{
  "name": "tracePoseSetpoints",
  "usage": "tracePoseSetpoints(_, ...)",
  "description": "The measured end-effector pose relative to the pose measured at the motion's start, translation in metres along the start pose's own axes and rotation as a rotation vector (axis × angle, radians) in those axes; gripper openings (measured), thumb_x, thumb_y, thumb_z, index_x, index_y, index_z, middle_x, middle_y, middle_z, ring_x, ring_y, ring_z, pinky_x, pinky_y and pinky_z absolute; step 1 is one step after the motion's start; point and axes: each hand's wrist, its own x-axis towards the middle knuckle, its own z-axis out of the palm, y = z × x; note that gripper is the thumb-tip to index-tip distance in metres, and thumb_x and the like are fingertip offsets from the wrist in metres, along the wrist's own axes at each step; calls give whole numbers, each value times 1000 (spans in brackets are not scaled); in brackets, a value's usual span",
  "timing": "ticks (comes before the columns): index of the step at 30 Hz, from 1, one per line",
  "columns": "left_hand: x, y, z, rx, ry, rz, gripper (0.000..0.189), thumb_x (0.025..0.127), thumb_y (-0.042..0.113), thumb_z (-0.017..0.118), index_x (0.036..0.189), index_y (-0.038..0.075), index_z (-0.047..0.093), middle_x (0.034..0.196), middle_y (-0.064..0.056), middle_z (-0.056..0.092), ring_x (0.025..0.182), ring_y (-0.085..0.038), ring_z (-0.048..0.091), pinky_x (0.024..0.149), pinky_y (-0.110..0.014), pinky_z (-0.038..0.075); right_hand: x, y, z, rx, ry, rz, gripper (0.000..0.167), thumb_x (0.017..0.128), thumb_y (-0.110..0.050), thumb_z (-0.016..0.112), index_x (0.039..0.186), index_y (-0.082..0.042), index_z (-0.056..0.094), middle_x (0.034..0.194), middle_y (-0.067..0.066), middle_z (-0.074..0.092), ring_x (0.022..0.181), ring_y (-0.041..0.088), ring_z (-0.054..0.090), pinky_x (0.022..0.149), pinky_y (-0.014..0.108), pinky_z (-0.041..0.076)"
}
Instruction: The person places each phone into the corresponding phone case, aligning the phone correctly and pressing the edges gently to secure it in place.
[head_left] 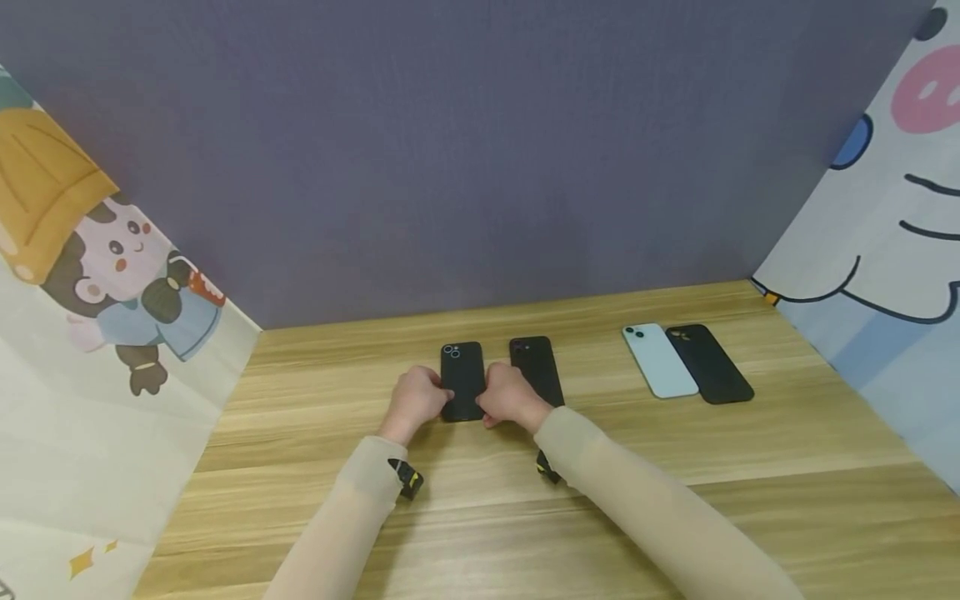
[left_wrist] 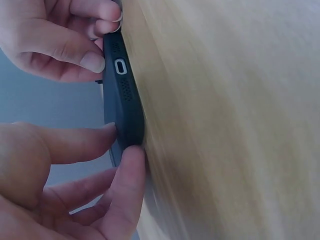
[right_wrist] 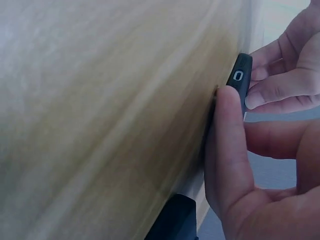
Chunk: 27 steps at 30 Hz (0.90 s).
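A phone in a black case [head_left: 463, 367] lies on the wooden table, its two-lens camera side up. My left hand [head_left: 416, 402] pinches its lower left corner, thumb on the back and a finger at the edge. At the lower right side my right hand [head_left: 513, 396] grips it too. In the left wrist view the cased phone's bottom edge [left_wrist: 129, 97] shows a charging port and speaker holes. The right wrist view shows the same bottom edge [right_wrist: 242, 65] beyond my right hand [right_wrist: 245, 185]. Partly behind that hand lies a second black phone or case [head_left: 536, 358].
To the right, a pale blue phone [head_left: 660, 362] lies camera side up against a black phone case [head_left: 708, 364] with a camera cut-out. A grey-purple panel [head_left: 480, 167] rises behind the wooden table [head_left: 315, 400]; cartoon-printed sheets [head_left: 75, 433] flank it.
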Motion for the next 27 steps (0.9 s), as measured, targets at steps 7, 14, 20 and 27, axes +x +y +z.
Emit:
tracePoseSetpoints(7,2,-4,3,-31,-8,-17,25,86,19,81,94,-1,69,93,-15,68,84,-29,62,77,-44,53,0,4,-2,29,-33,-6,19,93,1,67,108,9,58,77,15,64,54,18,68,55,29,59)
tracePoseSetpoints(14,5,-9,4,-68,-34,-41,25,86,19,82,90,1,65,88,-12,65,81,-27,61,72,-40,52,-9,15,-20,89,-76,-73,25,95,-6,68,116,7,62,85,14,68,68,22,70,60,31,60)
tracePoseSetpoints(20,4,-7,4,-69,-59,-43,25,88,19,81,92,1,64,89,-12,65,82,-27,60,73,-39,52,-21,27,-53,36,-56,-150,24,99,-13,65,117,3,66,92,14,67,76,24,67,64,34,59)
tracePoseSetpoints(27,4,-9,2,-70,-65,-55,26,88,19,81,95,0,65,93,-13,65,84,-27,61,74,-40,52,-27,46,-91,-86,69,-167,20,100,-17,63,112,-1,68,97,12,68,81,24,65,69,38,56)
